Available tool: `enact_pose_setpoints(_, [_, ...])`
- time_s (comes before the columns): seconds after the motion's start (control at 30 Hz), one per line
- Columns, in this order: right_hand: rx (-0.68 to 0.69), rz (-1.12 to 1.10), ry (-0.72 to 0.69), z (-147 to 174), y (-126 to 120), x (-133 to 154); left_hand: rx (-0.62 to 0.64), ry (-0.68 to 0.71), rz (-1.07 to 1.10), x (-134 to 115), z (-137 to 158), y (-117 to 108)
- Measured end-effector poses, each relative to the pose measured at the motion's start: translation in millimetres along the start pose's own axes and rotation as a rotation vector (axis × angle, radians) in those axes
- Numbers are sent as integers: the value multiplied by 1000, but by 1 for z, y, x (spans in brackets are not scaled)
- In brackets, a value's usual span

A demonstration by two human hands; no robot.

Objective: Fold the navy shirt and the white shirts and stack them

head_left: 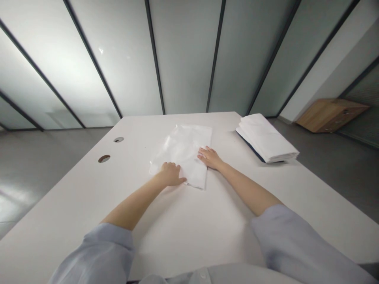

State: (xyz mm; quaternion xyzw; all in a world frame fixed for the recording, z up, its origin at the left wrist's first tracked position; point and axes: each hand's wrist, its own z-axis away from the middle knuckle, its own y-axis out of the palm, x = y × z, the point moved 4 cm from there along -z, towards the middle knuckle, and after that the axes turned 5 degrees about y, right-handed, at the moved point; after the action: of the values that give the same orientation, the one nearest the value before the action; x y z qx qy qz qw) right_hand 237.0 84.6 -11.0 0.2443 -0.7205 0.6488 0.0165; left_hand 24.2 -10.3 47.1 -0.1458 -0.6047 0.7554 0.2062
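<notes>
A clear, shiny plastic bag (168, 148) lies flat on the white table, with a white folded sheet (194, 169) showing through its right part. I cannot tell whether that sheet is cloth or paper. My left hand (171, 174) rests on the bag's near left part, thumb stretched out along the near edge; its other fingertips are partly hidden. On the right side of the bag, my right hand (210, 157) lies flat with its fingers extended.
A thick stack of folded white sheets (268, 138) with a dark bottom layer sits at the table's right edge. Two round cable holes (104, 158) are in the white table (189, 225) at left. Frosted glass panels (186, 55) stand behind; a wooden cabinet (328, 115) is far right.
</notes>
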Motion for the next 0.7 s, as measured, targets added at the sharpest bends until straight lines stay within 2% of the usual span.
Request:
enact_pose_setpoints(0.07, [-62,-117,21,-8,-3,-13,55,127,132,-4,-2,-8])
enact_pose_setpoints(0.13, [-169,-193,81,-14,-9,-25,140,206,359,3,-11,-11])
enact_pose_setpoints(0.2, [-281,-196,216,-14,-15,-37,126,163,540,22,-24,-9])
enact_pose_setpoints(0.27, [-339,-157,377,-11,-20,-44,-124,-26,530,50,-39,-7])
enact_pose_setpoints(0.33, [-329,-113,470,-8,-21,-45,-399,-243,391,76,-48,1])
enact_pose_setpoints(0.4, [-278,-69,456,-6,-20,-39,-440,-328,304,91,-54,17])
enact_pose_setpoints(0.5, [-188,4,323,-3,-16,-26,-361,-281,293,97,-58,38])
enact_pose_setpoints(0.57, [-159,28,270,0,-14,-23,-367,-236,313,98,-57,44])
enact_pose_setpoints(0.7, [-167,-16,255,5,-12,-29,-466,-179,452,100,-55,42])
